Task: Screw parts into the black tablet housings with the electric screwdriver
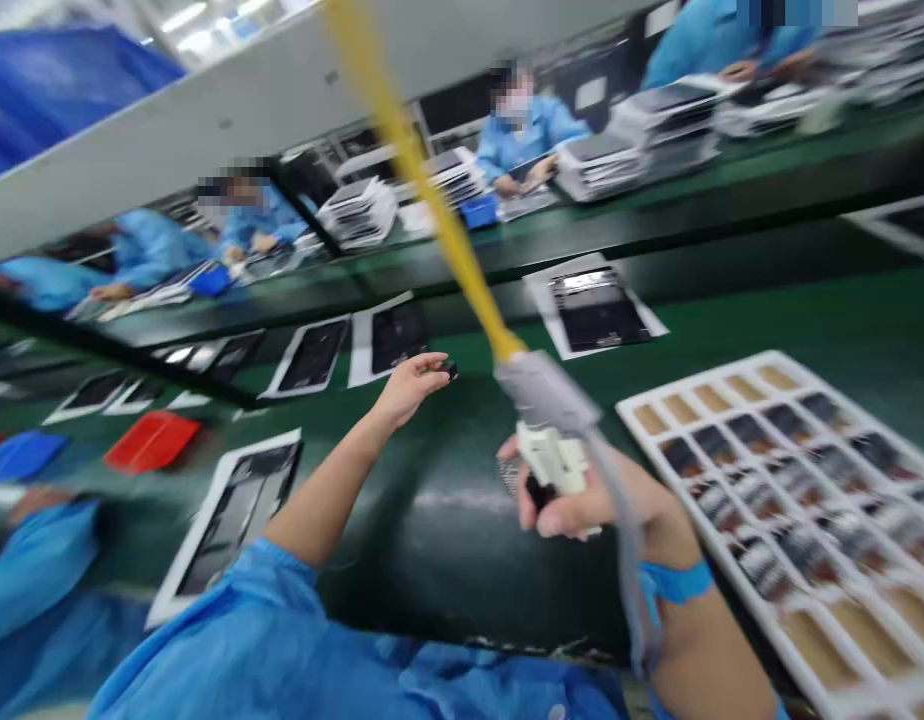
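My left hand [411, 388] reaches out over the green bench, with thumb and fingers closed on a small black part [448, 369]. My right hand [582, 505] is wrapped around a cream-coloured plastic block [556, 455] at the lower end of a hanging yellow strap [432, 190]. Grey wrapping [544, 388] covers the joint between strap and block. Something black shows between the right fingers, and a patterned grey piece [508, 474] sticks out beside them; blur hides what these are. A blue band [676, 580] circles my right wrist.
A white compartment tray [642, 410] with several dark parts lies at right. Dark flat panels on white sheets lie ahead [601, 305] and at left [244, 510]. Red [153, 441] and blue [23, 456] trays sit at left, near a co-worker's sleeve [38, 570]. Other people work across the bench.
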`<state>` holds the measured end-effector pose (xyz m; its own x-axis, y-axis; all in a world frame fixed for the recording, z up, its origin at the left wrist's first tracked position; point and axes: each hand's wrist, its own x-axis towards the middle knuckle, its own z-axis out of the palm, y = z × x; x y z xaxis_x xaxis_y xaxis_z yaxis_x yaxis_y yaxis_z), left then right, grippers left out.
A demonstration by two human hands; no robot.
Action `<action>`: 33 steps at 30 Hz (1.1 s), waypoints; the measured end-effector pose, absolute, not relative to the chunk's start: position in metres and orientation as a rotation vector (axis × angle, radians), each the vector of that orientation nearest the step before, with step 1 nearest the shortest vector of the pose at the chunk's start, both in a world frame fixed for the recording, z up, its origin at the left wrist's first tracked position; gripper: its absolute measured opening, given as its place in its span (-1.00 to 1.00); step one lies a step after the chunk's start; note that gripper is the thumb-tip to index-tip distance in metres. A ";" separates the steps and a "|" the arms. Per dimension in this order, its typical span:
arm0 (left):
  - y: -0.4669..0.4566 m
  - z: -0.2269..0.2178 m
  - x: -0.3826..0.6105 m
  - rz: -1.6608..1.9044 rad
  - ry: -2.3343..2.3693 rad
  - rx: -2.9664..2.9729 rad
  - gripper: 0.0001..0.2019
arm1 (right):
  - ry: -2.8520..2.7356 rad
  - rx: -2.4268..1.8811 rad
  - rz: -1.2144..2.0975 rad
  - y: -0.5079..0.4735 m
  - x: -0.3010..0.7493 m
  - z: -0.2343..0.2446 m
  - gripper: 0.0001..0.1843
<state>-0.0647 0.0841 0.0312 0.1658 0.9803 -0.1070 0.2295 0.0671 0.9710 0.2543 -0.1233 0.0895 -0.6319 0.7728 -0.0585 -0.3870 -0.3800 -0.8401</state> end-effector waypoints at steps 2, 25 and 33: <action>0.060 0.022 -0.116 0.986 1.412 1.449 -0.49 | -1.060 -0.679 2.073 -0.132 0.256 0.095 -0.06; 0.016 0.012 -0.240 0.655 2.207 2.023 -0.70 | -1.096 -1.158 1.652 -0.134 0.250 0.094 -0.24; 0.177 0.066 -0.208 0.578 2.400 1.431 -0.58 | -1.121 -1.128 1.420 -0.129 0.249 0.080 -0.30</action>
<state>-0.2079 0.1767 0.0655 -0.4660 0.8839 -0.0406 0.7686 0.4271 0.4763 0.2491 -0.1285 0.0799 -0.1034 0.9901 -0.0952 -0.1378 -0.1090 -0.9844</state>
